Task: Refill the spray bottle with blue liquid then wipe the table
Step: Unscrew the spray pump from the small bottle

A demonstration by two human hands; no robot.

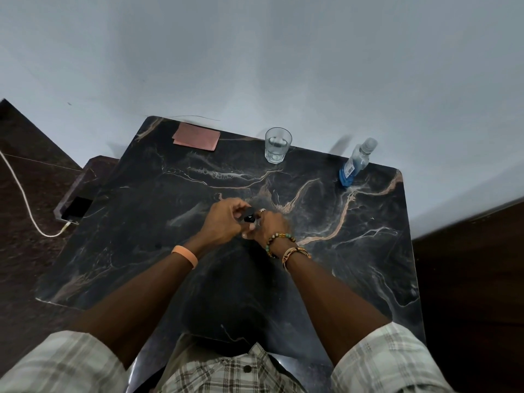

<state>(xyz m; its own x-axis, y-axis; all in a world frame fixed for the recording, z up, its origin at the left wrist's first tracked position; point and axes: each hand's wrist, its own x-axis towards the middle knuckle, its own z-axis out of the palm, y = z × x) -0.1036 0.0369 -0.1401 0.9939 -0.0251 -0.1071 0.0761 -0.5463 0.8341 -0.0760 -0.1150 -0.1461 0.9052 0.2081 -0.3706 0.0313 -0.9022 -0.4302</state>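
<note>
Both hands point(248, 222) pinched the black spray top point(249, 218) at centre frame; blue liquid bottle point(351, 167) upper right untouched, refilling and wiping apparently remained.

Head-worn wide-angle view, steeply down over the marble table point(354, 211) (near, wall beyond).

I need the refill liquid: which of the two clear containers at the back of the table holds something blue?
The plastic bottle at the back right corner; its lower part is blue. The glass near the middle back looks clear.
</note>
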